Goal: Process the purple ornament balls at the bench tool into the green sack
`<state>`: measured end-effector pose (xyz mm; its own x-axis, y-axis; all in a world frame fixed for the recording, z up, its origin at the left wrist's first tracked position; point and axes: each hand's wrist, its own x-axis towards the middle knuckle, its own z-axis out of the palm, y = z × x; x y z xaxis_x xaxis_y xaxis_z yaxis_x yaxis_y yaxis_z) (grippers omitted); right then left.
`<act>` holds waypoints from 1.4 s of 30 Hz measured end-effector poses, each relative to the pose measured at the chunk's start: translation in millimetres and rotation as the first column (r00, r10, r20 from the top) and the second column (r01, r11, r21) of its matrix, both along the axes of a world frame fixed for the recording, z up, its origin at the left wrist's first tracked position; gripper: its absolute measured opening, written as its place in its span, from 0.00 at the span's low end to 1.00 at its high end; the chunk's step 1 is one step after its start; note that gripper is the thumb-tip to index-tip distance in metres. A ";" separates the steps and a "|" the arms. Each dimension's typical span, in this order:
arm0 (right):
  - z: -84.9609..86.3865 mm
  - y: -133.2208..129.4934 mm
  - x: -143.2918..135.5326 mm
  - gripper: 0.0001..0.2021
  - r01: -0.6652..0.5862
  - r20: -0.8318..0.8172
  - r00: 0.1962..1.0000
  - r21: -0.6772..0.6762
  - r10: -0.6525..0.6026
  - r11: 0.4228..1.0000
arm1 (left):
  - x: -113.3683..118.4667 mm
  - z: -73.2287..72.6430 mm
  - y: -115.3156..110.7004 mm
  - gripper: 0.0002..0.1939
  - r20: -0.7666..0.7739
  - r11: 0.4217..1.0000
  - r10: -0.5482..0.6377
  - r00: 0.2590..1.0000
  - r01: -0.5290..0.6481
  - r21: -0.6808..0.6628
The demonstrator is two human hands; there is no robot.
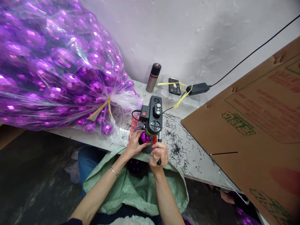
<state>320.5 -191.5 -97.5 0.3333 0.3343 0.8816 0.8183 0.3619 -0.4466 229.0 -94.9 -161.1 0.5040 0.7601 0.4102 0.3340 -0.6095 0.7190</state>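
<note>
A shiny purple bauble [145,137] sits under the head of a small black bench machine [155,114] with round vents and a red switch. My left hand [136,144] has its fingers curled round the bauble's left and near side. Gripped in my right hand [159,153] is the machine's black-handled lever [159,162], at the machine's right side. Below both hands an open green woven sack [140,190] lies across my lap, with dark purple baubles [136,165] inside its mouth.
A clear bag of purple baubles [70,68], tied with yellow ribbon, fills the left. Behind the machine stand a flask [153,77], a phone [174,86] and a power adapter [198,89]. Short black bits [177,148] litter the table; a large cardboard box [253,125] is at right.
</note>
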 end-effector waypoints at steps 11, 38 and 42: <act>-4.2 4.5 0.5 0.14 -0.001 -0.002 1.000 0.019 0.002 1.000 | 0.8 1.2 1.7 0.30 -0.013 1.000 -0.007 1.000 0.006 -0.022; 62.9 -6.7 -4.1 0.14 -0.075 -0.018 0.997 -0.102 0.074 0.992 | -46.8 20.2 36.2 0.19 -0.048 0.987 0.160 0.986 -0.159 0.034; 62.8 -6.3 -4.0 0.14 -0.069 -0.023 0.997 -0.094 0.068 0.993 | -2.0 41.0 112.2 0.16 -0.057 0.985 0.154 0.986 -0.158 -0.069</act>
